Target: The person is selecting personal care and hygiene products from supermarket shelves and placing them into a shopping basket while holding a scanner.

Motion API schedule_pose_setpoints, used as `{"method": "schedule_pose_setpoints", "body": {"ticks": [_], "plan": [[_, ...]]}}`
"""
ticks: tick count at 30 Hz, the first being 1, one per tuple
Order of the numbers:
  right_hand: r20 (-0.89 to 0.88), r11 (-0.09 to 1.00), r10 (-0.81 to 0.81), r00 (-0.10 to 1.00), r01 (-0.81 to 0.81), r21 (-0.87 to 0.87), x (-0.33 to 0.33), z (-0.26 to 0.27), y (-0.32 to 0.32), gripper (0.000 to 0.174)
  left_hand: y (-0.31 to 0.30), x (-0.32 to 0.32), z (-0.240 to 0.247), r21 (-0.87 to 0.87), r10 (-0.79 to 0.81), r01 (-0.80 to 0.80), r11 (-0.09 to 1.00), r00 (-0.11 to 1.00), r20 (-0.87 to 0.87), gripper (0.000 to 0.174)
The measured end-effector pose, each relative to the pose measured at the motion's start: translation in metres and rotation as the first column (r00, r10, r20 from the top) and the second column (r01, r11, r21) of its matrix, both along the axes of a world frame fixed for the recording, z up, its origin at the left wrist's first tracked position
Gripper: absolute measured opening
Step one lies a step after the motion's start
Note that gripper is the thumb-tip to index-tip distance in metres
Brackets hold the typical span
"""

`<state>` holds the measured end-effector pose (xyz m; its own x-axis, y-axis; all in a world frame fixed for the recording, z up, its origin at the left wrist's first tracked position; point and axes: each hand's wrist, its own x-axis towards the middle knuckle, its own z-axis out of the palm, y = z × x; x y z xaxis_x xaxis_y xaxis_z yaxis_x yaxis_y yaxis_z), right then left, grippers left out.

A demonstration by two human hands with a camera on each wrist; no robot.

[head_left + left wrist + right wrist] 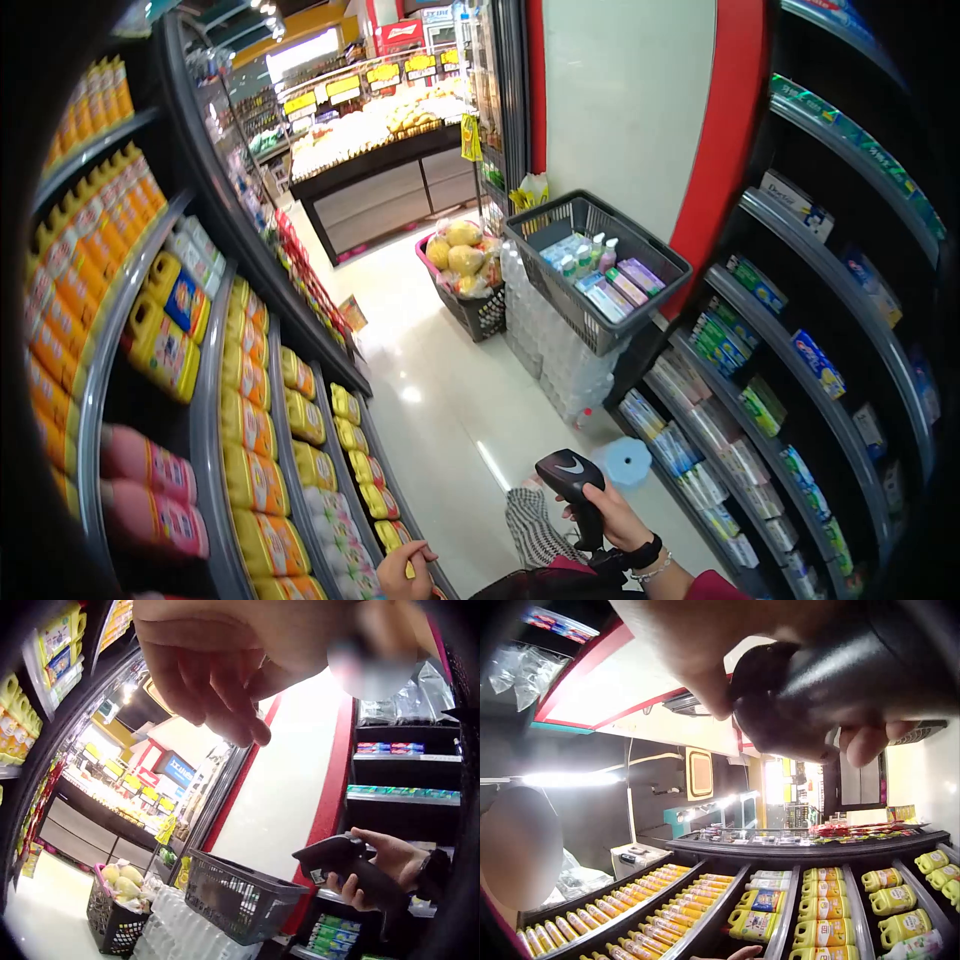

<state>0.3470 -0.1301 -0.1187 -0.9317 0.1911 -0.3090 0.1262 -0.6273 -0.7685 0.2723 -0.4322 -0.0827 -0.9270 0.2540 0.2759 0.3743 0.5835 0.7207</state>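
Note:
My right hand [618,518] grips the handle of a black barcode scanner [568,472] low in the head view, its wide head pointing forward and up. The left wrist view shows the scanner [337,859] from the side, with fingers wrapped around it. In the right wrist view the scanner [802,690] fills the upper right, close to the camera. Beside the left shelves, my left hand [408,572] hangs loosely curled, holding nothing. Yellow jugs [262,495] stand nearest to it. Its relaxed fingers [225,682] show at the top of the left wrist view.
A grey shopping basket [650,255] with boxes and pump bottles sits on stacked packs of bottled water [570,375]. Behind it stands a basket of yellow fruit [465,260]. Toothpaste shelves [830,270] line the right, detergent shelves the left. A light-blue round object [625,462] lies on the floor.

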Motion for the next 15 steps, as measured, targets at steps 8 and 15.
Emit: {"method": "schedule_pose_setpoints", "body": {"ticks": [8, 15], "plan": [[-0.104, 0.984, -0.177, 0.979, 0.179, 0.006, -0.175, 0.023, 0.120, 0.054, 0.170, -0.228, 0.014, 0.132, -0.300, 0.291, 0.948, 0.952, 0.055, 0.011], [-0.028, 0.882, -0.468, 0.883, 0.468, 0.054, -0.212, 0.026, 0.194, 0.057, 0.323, -0.358, 0.020, 0.096, -0.564, 0.564, 0.820, 0.825, -0.027, 0.013]]}}
